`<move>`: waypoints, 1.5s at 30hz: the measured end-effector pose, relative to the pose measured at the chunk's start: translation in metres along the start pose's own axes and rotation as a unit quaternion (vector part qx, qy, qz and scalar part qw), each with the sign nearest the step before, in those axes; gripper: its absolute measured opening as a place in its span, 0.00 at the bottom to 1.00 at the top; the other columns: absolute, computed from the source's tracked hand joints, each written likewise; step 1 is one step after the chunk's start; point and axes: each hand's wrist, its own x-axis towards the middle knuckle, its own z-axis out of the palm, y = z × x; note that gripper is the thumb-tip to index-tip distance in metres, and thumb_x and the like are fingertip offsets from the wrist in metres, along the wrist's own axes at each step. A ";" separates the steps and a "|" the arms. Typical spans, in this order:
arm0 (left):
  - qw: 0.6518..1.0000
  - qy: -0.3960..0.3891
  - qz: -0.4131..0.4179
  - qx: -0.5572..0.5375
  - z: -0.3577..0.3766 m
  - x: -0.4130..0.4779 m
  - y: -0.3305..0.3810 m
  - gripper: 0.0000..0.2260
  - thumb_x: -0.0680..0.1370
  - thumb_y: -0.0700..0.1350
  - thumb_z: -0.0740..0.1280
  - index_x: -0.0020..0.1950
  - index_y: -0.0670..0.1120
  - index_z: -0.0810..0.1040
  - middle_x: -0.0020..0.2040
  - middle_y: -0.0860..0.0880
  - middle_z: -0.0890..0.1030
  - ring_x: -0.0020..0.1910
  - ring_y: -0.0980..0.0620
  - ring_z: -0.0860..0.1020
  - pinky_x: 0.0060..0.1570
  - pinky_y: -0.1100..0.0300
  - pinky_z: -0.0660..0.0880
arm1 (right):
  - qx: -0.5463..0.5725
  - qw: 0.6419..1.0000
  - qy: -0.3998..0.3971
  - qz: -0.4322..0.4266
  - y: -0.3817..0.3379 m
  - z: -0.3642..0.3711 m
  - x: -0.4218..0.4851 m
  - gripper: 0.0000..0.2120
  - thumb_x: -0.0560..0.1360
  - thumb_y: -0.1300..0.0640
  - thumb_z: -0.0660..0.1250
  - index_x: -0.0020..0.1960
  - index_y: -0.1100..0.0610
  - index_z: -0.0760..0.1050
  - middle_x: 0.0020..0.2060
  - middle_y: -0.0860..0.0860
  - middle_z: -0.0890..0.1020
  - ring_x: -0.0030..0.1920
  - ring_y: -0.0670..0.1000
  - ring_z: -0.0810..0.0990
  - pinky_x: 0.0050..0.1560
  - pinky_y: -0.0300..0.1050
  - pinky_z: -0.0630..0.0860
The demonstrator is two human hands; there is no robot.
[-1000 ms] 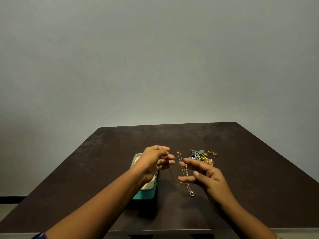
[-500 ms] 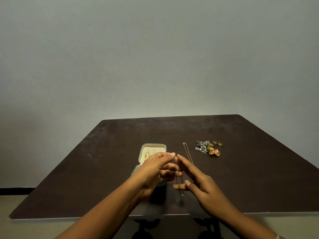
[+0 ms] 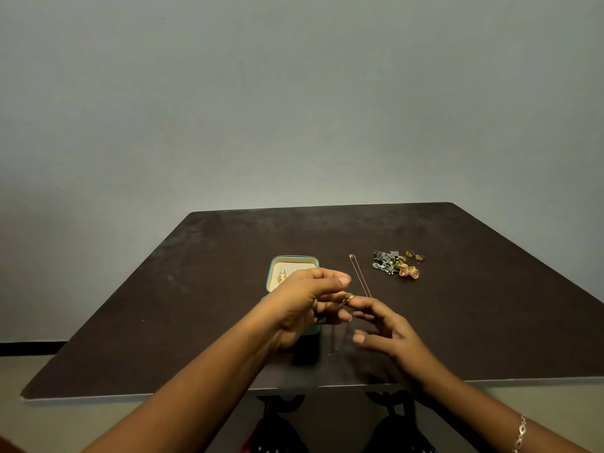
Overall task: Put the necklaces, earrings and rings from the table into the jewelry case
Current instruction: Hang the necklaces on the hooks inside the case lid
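Item 1. Left hand (image 3: 304, 302): fingers (image 3: 341, 281) curled, raised above the bench, pinching a small gold piece of the held necklace (image 3: 348, 298) at their tips. A faint thin strand hangs below the pinch, too blurred to follow to its end.

Item 2. Right hand (image 3: 392, 335): fingers (image 3: 369, 305) stretched and spread, thumb well apart from the forefinger, gripping nothing. The forefinger tip meets the gold piece where the left hand has it; whether it truly touches cannot be told. A pale link bracelet (image 3: 520, 432) sits on the wrist.

Item 3. Jewelry case (image 3: 270, 273): teal, lid off or open, cream lining, standing on the bench directly behind and under the left hand, which covers its near half. A pair of gold earrings (image 3: 281, 276) lies in the visible far part.

Item 4. Second necklace (image 3: 359, 276): fine gold chain laid flat on the bench just right of the case, running from a small loop at the far end toward the fingertips of both hands.

Item 5. Heap of jewellery (image 3: 387, 262): dark silver-grey pieces with green beads, right of the second necklace and apart from it. A coppery fan-shaped piece (image 3: 409, 272) touches its near right side; two gold rings (image 3: 415, 255) lie just beyond.

Item 6. Bench (image 3: 196, 305): dark brown, matt, worn top, against a plain grey wall (image 3: 294, 109).
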 end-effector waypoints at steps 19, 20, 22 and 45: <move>0.996 0.038 0.046 -0.063 -0.014 0.000 0.007 0.08 0.76 0.38 0.63 0.54 0.38 0.76 0.36 0.44 0.82 0.29 0.52 0.77 0.37 0.59 0.78 | 0.192 0.971 0.035 0.139 -0.002 -0.001 0.000 0.11 0.64 0.64 0.67 0.47 0.63 0.78 0.41 0.57 0.83 0.42 0.51 0.82 0.42 0.40 0.78; 0.997 0.026 0.046 -0.055 -0.012 0.000 0.006 0.08 0.76 0.38 0.63 0.54 0.38 0.76 0.36 0.44 0.82 0.29 0.52 0.77 0.37 0.59 0.77 | 0.180 0.972 0.031 0.150 -0.001 -0.001 0.000 0.12 0.65 0.65 0.67 0.48 0.63 0.78 0.42 0.57 0.83 0.43 0.51 0.82 0.43 0.41 0.78; 0.998 0.004 0.043 -0.038 -0.010 -0.001 0.006 0.08 0.76 0.39 0.63 0.54 0.39 0.76 0.38 0.44 0.82 0.30 0.52 0.78 0.38 0.59 0.77 | 0.164 0.972 0.035 0.162 0.002 0.001 -0.002 0.11 0.69 0.68 0.65 0.50 0.62 0.78 0.45 0.58 0.83 0.46 0.52 0.82 0.44 0.41 0.78; 0.988 0.105 -0.008 -0.113 -0.026 0.011 0.000 0.02 0.75 0.38 0.64 0.44 0.42 0.76 0.28 0.49 0.77 0.26 0.53 0.79 0.32 0.61 0.78 | 0.329 0.936 0.062 0.108 -0.007 -0.014 0.006 0.29 0.41 0.54 0.84 0.39 0.63 0.82 0.39 0.58 0.83 0.41 0.51 0.83 0.42 0.42 0.81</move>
